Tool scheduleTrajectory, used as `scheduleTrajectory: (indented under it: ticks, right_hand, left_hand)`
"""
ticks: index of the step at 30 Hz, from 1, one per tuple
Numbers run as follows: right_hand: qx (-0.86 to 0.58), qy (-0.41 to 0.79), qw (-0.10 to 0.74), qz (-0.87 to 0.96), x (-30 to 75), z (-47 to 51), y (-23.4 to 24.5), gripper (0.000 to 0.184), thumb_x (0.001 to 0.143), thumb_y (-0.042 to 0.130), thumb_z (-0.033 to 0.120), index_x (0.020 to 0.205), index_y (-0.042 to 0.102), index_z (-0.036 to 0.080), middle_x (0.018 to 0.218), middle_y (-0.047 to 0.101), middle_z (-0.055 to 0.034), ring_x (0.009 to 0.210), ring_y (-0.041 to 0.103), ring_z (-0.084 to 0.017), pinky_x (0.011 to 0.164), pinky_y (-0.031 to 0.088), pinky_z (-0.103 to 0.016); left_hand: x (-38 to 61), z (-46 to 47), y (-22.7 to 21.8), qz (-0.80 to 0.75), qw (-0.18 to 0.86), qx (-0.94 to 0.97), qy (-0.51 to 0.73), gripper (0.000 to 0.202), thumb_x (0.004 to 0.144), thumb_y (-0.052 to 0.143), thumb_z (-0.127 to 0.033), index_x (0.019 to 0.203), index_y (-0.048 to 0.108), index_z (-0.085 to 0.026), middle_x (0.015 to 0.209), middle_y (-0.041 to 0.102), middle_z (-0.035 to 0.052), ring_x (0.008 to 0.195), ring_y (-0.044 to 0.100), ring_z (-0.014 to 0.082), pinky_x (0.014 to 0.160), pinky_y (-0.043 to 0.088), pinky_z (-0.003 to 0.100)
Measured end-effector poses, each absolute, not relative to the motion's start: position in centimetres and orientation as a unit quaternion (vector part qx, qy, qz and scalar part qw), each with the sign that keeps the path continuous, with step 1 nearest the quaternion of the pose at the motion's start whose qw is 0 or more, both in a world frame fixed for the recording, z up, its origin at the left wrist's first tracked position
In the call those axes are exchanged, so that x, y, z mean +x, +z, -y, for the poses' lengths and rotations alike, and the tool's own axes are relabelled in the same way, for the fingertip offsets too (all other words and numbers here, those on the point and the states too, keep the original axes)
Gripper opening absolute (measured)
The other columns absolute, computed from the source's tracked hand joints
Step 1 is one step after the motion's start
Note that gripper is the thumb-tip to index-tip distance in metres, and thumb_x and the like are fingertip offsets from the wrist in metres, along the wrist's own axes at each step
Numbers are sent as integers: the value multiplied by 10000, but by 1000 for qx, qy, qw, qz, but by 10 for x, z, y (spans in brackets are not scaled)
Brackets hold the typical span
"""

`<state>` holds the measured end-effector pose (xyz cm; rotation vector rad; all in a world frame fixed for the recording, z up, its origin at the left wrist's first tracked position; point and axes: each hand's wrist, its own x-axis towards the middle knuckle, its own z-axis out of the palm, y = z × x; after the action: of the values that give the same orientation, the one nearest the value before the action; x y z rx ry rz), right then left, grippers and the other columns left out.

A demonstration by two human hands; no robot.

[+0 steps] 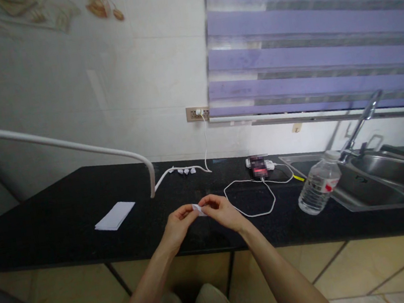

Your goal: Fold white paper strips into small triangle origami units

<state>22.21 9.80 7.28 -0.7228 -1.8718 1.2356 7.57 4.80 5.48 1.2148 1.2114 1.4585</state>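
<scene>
Where the left grip (178, 224) and right grip (226, 212) nearly meet, both clamp a small white paper (197, 209) between them.

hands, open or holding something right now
Left hand: closed, pinching one side of a small white paper piece.
Right hand: closed, pinching the other side of the same piece.

On the countertop (57, 217) are laid paper sheets (115, 216) at left, paper pieces (186, 171) at the rear, a cable (252, 215) right of centre and a bottle (318, 184) beside the left edge of the sink (372, 188), with a paper slip (197, 208) held before the pieces.
</scene>
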Motion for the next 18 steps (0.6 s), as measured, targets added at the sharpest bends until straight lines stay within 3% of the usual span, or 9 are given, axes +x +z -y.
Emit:
scheduleTrajectory:
  ticks: [6, 11, 18]
  right_hand:
    - [-291, 410, 379, 777, 224, -95, 77, 181, 718, 555, 285, 841, 599, 159, 683, 548, 14, 573, 457, -82, 529, 352, -198]
    - [-281, 378, 395, 788, 223, -94, 78, 140, 716, 559, 254, 812, 599, 160, 745, 571, 1, 661, 496, -98, 580, 372, -203]
    - [-279, 348, 398, 802, 221, -96, 75, 109, 744, 507, 212, 760, 600, 160, 748, 581, 0, 681, 512, -101, 615, 385, -210]
  left_hand:
    - [75, -47, 54, -531, 333, 531, 570, 273, 638, 599, -356, 824, 670, -169, 876, 677, 50, 851, 594, 193, 803, 421, 289]
    - [73, -48, 51, -550, 272, 559, 558, 257, 644, 591, -350, 818, 670, -178, 857, 677, 48, 824, 598, 187, 785, 433, 291]
    - [71, -48, 50, -557, 256, 574, 542, 235, 655, 574, -345, 801, 657, -180, 826, 667, 35, 804, 590, 175, 782, 428, 284]
